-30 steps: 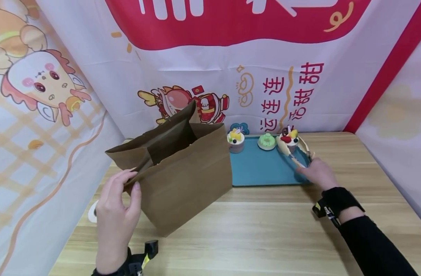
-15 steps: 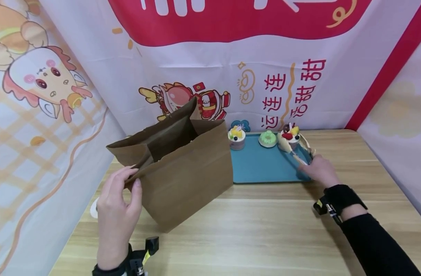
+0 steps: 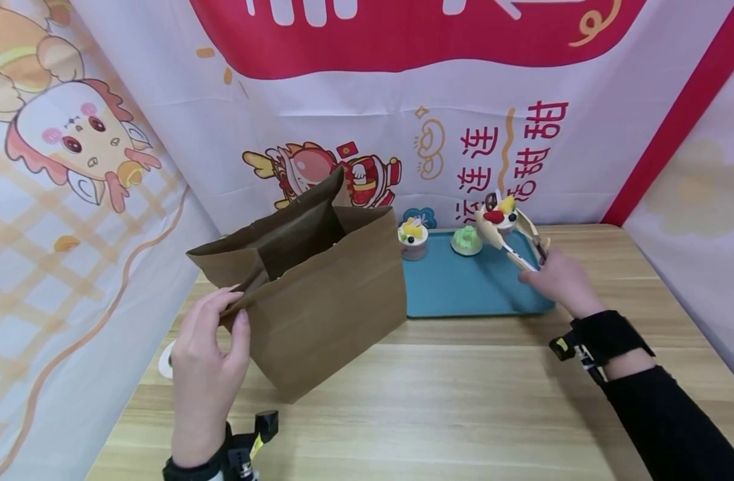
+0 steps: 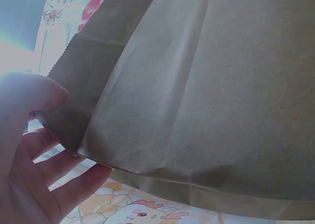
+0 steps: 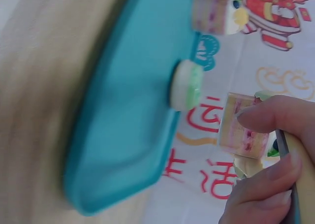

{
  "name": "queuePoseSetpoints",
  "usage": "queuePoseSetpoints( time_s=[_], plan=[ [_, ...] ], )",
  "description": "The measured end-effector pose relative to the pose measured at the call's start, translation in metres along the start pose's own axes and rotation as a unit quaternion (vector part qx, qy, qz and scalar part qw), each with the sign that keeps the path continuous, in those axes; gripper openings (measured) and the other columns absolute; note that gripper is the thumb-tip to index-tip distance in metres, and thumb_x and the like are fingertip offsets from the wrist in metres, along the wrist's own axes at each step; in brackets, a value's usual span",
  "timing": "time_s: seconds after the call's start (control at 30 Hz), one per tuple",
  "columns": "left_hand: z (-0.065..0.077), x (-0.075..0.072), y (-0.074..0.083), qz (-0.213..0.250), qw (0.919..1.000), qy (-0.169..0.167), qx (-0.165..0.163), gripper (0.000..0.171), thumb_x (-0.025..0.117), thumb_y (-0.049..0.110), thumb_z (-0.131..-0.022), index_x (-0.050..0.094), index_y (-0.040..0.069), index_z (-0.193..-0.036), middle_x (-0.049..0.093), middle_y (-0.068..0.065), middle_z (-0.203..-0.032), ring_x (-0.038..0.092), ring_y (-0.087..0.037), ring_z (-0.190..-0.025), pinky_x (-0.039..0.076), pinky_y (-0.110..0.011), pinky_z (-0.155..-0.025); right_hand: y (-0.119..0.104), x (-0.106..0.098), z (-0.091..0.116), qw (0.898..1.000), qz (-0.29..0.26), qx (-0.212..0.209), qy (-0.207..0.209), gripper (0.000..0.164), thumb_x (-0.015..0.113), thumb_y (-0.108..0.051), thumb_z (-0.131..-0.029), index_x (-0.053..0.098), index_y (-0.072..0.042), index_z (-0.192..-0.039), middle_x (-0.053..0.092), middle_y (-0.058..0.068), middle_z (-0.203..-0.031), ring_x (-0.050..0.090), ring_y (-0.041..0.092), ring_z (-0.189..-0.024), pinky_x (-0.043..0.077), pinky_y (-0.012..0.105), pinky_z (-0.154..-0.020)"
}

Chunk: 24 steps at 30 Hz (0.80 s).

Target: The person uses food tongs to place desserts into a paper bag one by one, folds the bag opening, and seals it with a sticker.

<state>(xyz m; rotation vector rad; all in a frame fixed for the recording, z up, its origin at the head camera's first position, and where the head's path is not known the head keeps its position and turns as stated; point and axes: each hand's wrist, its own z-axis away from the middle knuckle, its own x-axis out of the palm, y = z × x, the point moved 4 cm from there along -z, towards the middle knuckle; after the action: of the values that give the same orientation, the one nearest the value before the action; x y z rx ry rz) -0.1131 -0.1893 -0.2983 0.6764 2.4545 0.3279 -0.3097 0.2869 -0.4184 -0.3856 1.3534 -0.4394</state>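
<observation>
My right fingers (image 5: 266,186) grip the tongs (image 3: 514,255), which hold the fruit-topped cake (image 3: 497,216) clear of the tray (image 3: 457,290) — the lifting step, I judge. My left fingers (image 4: 81,186) pinch the edge of the paper bag (image 3: 331,314); next seems to call for a level, gentle carry — towards its gaping mouth.

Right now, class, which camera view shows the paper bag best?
The head view: it shows the paper bag nearly whole, open top included. The left wrist view shows only a cropped part gripped by the left hand; the right wrist view shows none of it.
</observation>
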Motion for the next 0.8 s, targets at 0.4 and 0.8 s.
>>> queuePoseSetpoints(
  time_s=[0.4, 0.8],
  plan=[
    [0.0, 0.0, -0.001, -0.001, 1.0, 0.0, -0.001, 0.027, 0.063, -0.01, -0.082, 0.065, -0.007, -0.108, 0.068, -0.023, -0.112, 0.062, -0.037, -0.101, 0.034, -0.003, -0.098, -0.037, -0.025, 0.011, 1.0, -0.006, -0.028, -0.013, 0.046, 0.064, -0.036, -0.086, 0.047, 0.003, -0.101, 0.043, 0.011, -0.079, 0.045, 0.025, -0.07, 0.034, 0.03, -0.054],
    [0.0, -0.002, 0.0, 0.001, 1.0, 0.006, -0.006, 0.026, 0.063, -0.012, -0.082, 0.065, -0.008, -0.107, 0.067, -0.023, -0.111, 0.062, -0.035, -0.102, 0.036, -0.002, -0.096, -0.091, -0.052, 0.029, 0.997, -0.011, -0.081, -0.017, 0.066, 0.067, -0.035, -0.086, 0.042, 0.007, -0.131, 0.059, 0.026, -0.109, 0.054, 0.031, -0.085, 0.045, 0.03, -0.061]
  ],
)
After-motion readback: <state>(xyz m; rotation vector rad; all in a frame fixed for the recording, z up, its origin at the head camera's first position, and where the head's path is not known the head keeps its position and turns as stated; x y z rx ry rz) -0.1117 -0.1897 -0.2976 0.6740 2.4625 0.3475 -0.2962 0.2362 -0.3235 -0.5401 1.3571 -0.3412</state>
